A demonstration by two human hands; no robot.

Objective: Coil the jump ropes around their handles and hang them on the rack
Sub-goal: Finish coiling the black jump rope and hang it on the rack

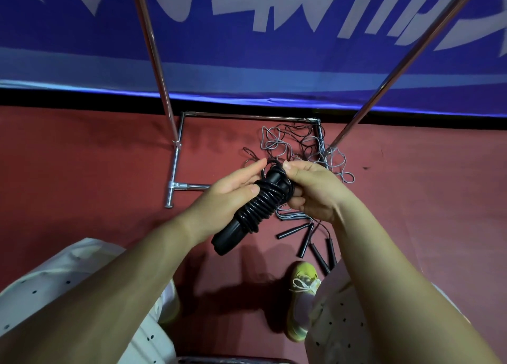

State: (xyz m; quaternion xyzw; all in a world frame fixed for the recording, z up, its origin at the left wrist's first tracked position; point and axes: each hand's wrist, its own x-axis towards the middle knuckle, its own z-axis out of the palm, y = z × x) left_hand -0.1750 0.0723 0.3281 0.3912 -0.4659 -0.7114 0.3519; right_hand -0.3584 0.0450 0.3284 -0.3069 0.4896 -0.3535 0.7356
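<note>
A black jump rope (253, 208) is wound in tight coils around its two black handles, held slanting above the red floor. My left hand (225, 192) cradles the bundle from the left, thumb on the coils. My right hand (310, 191) grips its upper end, fingers curled round the handle tops and a rope loop. Below lie tangled grey and black ropes (296, 147) with several black handles (307, 240) on the floor. The metal rack (175, 158) stands behind, its two poles rising out of view.
A blue banner (247, 48) with white lettering hangs behind the rack. The rack's base frame (247, 116) encloses part of the rope tangle. My yellow shoe (300, 300) stands near the loose handles. White dotted clothing covers my knees at the bottom.
</note>
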